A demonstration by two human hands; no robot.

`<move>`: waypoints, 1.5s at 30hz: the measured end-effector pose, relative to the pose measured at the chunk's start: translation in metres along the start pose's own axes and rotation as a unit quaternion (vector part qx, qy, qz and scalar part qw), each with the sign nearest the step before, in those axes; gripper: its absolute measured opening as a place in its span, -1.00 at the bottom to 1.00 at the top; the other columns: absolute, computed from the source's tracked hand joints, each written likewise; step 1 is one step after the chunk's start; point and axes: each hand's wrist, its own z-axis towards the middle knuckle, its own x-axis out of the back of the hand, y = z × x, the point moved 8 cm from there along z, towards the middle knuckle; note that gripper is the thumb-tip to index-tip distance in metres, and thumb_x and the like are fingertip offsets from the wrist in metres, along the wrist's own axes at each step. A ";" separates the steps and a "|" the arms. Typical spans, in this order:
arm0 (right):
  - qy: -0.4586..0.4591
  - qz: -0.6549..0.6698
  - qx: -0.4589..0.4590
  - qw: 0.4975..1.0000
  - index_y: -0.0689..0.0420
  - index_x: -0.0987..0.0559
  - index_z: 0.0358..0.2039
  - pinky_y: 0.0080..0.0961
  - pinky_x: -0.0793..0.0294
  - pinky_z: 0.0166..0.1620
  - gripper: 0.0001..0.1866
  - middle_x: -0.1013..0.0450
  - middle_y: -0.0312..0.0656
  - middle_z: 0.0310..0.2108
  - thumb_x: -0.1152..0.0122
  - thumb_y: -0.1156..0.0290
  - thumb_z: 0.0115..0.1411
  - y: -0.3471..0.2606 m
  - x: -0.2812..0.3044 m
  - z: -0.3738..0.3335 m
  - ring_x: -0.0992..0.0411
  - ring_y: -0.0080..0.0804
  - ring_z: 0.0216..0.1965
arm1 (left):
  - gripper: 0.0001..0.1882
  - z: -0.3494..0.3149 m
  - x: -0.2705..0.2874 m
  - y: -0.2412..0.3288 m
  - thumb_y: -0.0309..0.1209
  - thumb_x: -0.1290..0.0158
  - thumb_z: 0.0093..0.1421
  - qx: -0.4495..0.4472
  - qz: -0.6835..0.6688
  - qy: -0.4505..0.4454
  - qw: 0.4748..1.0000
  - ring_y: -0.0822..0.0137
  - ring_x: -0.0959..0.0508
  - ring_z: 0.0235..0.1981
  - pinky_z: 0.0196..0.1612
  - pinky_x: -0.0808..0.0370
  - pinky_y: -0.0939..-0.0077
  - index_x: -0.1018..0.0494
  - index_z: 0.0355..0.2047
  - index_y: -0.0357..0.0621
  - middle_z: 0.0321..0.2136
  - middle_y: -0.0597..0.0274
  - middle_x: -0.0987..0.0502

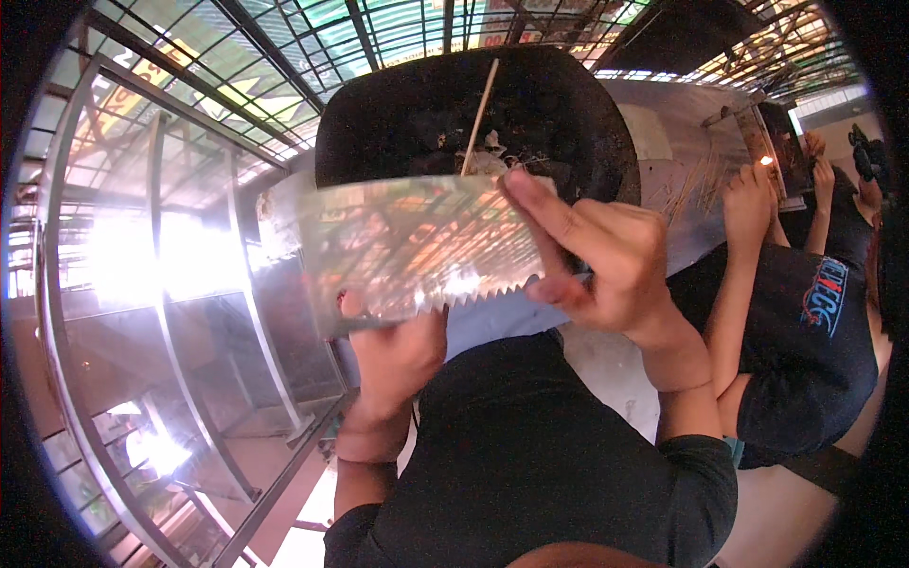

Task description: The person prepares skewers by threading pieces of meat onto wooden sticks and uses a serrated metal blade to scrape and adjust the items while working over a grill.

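A shiny plastic packet (417,248) with a zigzag lower edge is held up in front of me. Orange-brown streaks run slantwise across it; whether they are contents or reflections I cannot tell. My left hand (402,350) grips its lower left part, the thumb on the front face and the other fingers mostly hidden behind. At the other end my right hand (606,251) is closed on the packet, index finger along its upper right corner. Just behind stands a black basin (398,114) with scraps in it, and a thin wooden stick (481,118) leans up from it.
On the right, loose thin sticks (686,189) lie on a covered table (653,99). Another person in a dark shirt (805,350) works there, hands (748,204) near a small bright flame (765,161). A glass case with metal frame (161,237) stands left; wire grating (398,38) rises behind.
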 end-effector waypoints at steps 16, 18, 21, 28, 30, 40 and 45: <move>-0.017 0.016 -0.040 0.999 0.15 -0.48 0.13 -0.39 -0.48 -0.42 -0.36 -0.57 0.00 -0.30 -0.06 -0.09 0.23 0.004 0.001 -0.006 -0.52 -0.21 -0.53 | -0.89 -0.002 -0.023 0.028 -0.66 -0.07 0.13 -0.151 0.227 -0.052 0.961 0.35 -0.41 -0.51 -0.43 -0.31 0.53 -0.35 -0.38 -0.31 -0.51 0.11 -0.43; -0.016 0.004 -0.037 0.999 0.13 -0.47 0.14 -0.39 -0.45 -0.46 -0.35 -0.54 -0.04 -0.48 -0.04 -0.13 0.24 -0.001 0.003 -0.008 -0.46 -0.27 -0.61 | -0.90 -0.005 -0.018 0.028 -0.65 -0.07 0.13 -0.187 0.266 -0.053 0.944 0.35 -0.41 -0.52 -0.45 -0.31 0.53 -0.36 -0.39 -0.30 -0.53 0.12 -0.43; 0.105 0.026 -0.085 0.991 0.09 -0.47 0.15 -0.39 -0.45 -0.47 -0.35 -0.51 -0.09 -0.53 -0.05 -0.14 0.23 0.039 0.008 -0.002 -0.43 -0.34 -0.64 | -0.92 0.003 -0.022 0.029 -0.62 -0.09 0.12 -0.100 0.205 -0.050 0.972 0.28 -0.50 -0.46 -0.40 -0.37 0.49 -0.39 -0.41 -0.30 -0.51 0.08 -0.47; 0.016 0.010 -0.054 0.998 0.18 -0.45 0.15 -0.40 -0.48 -0.43 -0.34 -0.56 -0.10 -0.51 0.01 -0.11 0.27 0.026 0.000 -0.003 -0.52 -0.24 -0.55 | -0.93 -0.005 -0.021 0.026 -0.66 0.02 0.24 -0.088 0.218 -0.091 0.968 0.55 -0.37 -0.37 -0.31 -0.43 0.67 -0.32 -0.32 -0.27 -0.38 0.29 -0.35; 0.016 0.003 -0.095 0.995 0.17 -0.45 0.15 -0.41 -0.49 -0.40 -0.38 -0.57 -0.06 -0.45 -0.05 -0.05 0.25 0.037 0.004 0.001 -0.55 -0.19 -0.51 | -0.93 0.001 -0.024 0.029 -0.64 0.00 0.23 -0.098 0.199 -0.094 0.970 0.51 -0.38 -0.41 -0.35 -0.40 0.65 -0.32 -0.33 -0.28 -0.42 0.26 -0.36; -0.010 0.003 -0.025 1.000 0.10 -0.44 0.17 -0.36 -0.48 -0.46 -0.34 -0.55 -0.07 -0.46 -0.08 -0.12 0.21 0.005 -0.002 0.006 -0.53 -0.24 -0.54 | -0.96 -0.002 -0.014 0.024 -0.59 0.00 0.27 -0.053 0.168 -0.064 0.982 0.55 -0.40 -0.39 -0.31 -0.42 0.67 -0.35 -0.30 -0.28 -0.36 0.31 -0.38; 0.028 0.005 -0.025 0.999 0.11 -0.45 0.16 -0.37 -0.47 -0.48 -0.37 -0.53 -0.10 -0.52 -0.06 -0.09 0.24 0.011 -0.008 0.002 -0.49 -0.26 -0.60 | -0.92 0.004 -0.013 0.017 -0.59 -0.04 0.23 -0.061 0.166 -0.057 0.983 0.48 -0.39 -0.54 -0.46 -0.31 0.60 -0.36 -0.31 -0.33 -0.55 0.23 -0.40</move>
